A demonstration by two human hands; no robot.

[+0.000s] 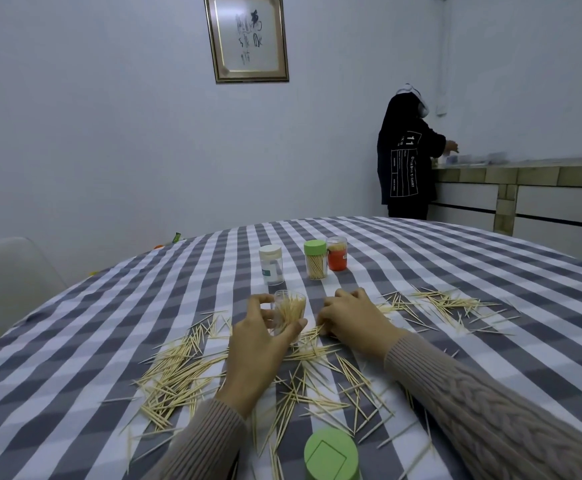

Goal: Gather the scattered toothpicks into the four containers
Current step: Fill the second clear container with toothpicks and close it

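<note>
My left hand [263, 336] grips a clear open container [289, 311] partly filled with toothpicks, standing on the checked tablecloth. Just right of it, my right hand [346, 315] lies knuckles-up with fingers curled over toothpicks [312, 330] on the cloth; whether it pinches any is hidden. Scattered toothpicks [182, 375] cover the cloth left, near and right [445, 303] of my hands. Behind stand a white-lidded clear container [271, 265], a green-lidded one full of toothpicks [315, 259] and a clear one with an orange label [337, 253].
A green lid [331, 455] sits at the table's near edge. The grey-and-white checked table [473, 271] fills the lower view. A pale chair [12, 278] stands at the left. A person in dark clothes [409, 157] works at a counter [525, 168] at the back right.
</note>
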